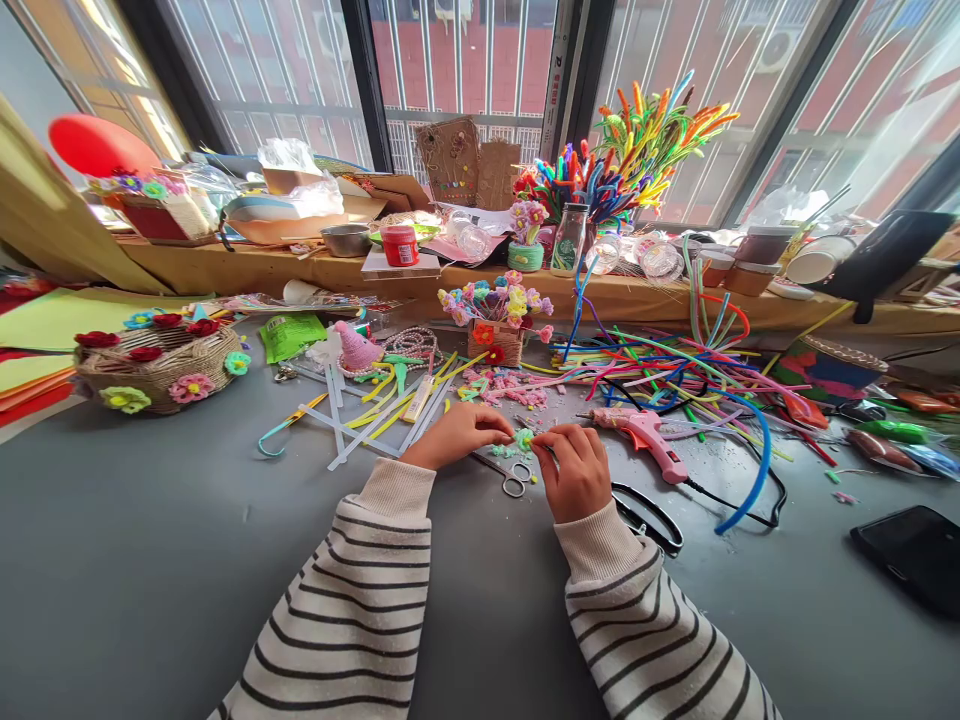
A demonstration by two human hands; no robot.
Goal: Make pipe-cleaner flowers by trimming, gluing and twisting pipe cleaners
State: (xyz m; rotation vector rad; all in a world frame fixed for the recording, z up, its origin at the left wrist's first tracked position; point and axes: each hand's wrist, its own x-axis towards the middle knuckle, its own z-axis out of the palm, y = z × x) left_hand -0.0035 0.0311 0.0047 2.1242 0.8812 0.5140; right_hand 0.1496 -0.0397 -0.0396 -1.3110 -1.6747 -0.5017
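Note:
My left hand [459, 434] and my right hand [574, 470] meet over the grey table [150, 560], both pinched on a small green fuzzy piece [523, 438] held between their fingertips. Small scissors [513, 478] lie on the table just under the hands. A pink glue gun [646, 438] rests to the right of my right hand, its black cord running off to the right. Loose pipe cleaners [675, 370] in many colours spread behind it.
A woven basket with felt flowers [159, 362] sits at the left. A small pot of pipe-cleaner flowers [498, 318] stands behind the hands. A black phone [911, 555] lies at the right. The window ledge [247, 268] holds jars, cups and boxes.

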